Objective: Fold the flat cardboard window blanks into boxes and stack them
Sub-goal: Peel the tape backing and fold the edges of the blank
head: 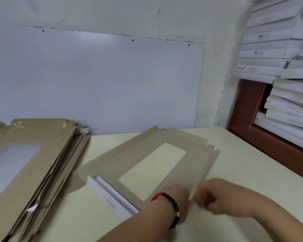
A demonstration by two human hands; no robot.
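Flat on the worktop (234, 163) lies one window blank (147, 154), both hands at its near edge: the left hand (175, 193) and right hand (212, 196) have curled fingers, though whether they pinch the card I cannot tell. A crooked crease could tear the window surround. The blank pile (33, 154) crowds the left; open room lies right.

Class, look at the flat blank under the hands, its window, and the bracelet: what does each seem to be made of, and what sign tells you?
Flat blank: matte brown cardboard, likely; thin, creased flaps, white underside.
Window: either clear film or an open cutout; the table colour shows through, no glare.
Bracelet: glossy round beads, red and black, one gold; glass, stone or plastic, unclear.
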